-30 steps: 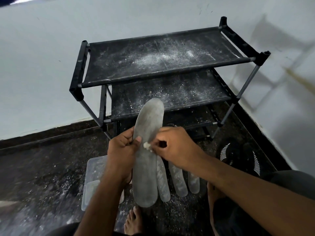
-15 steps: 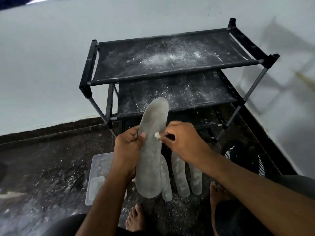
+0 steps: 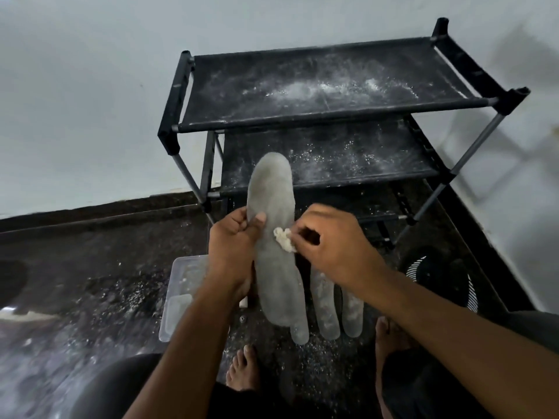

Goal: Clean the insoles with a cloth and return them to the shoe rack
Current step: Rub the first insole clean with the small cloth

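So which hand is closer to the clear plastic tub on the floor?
Left. The left hand, holding the insole, is right above the tub, its forearm crossing over it. The right hand, pinching the cloth, is on the insole's far side.

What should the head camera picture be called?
Left hand holds an insole; right hand wipes it with a cloth.
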`<state>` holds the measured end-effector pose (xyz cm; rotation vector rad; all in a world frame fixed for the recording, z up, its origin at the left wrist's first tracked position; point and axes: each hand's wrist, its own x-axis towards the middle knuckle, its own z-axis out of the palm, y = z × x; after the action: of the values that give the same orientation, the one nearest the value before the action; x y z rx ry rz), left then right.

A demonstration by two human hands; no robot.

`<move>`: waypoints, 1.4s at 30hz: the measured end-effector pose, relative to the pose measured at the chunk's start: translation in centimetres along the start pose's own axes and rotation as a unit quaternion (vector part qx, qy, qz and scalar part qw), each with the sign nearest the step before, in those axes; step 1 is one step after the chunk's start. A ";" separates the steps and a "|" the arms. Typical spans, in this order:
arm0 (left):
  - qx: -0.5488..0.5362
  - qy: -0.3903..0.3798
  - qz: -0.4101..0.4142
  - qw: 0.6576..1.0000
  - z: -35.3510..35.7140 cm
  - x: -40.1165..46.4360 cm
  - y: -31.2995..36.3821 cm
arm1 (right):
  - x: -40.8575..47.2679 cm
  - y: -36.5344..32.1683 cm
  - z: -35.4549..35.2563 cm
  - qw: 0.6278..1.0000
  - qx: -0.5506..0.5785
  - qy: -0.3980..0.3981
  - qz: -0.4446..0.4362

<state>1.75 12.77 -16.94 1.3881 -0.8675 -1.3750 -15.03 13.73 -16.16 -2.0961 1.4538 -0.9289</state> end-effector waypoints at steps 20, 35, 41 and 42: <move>-0.213 -0.161 -0.157 0.951 0.7 0.0 -0.7 | 0.4 0.3 -0.4 0.989 -0.074 -0.056 -0.111; -0.241 -0.200 -0.144 0.939 1.0 -0.5 -0.4 | 0.3 0.0 0.3 0.991 -0.016 -0.019 -0.132; -0.213 -0.186 -0.146 0.948 1.2 -0.7 -0.4 | 0.9 0.7 0.1 0.992 0.077 0.080 -0.052; -0.216 -0.185 -0.150 0.947 1.1 -0.7 -0.4 | 0.6 0.3 0.4 0.993 0.081 0.061 -0.064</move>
<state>0.49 13.38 -17.01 0.9578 -0.5462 -1.9681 -14.80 13.03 -16.54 -2.0637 1.2650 -1.2019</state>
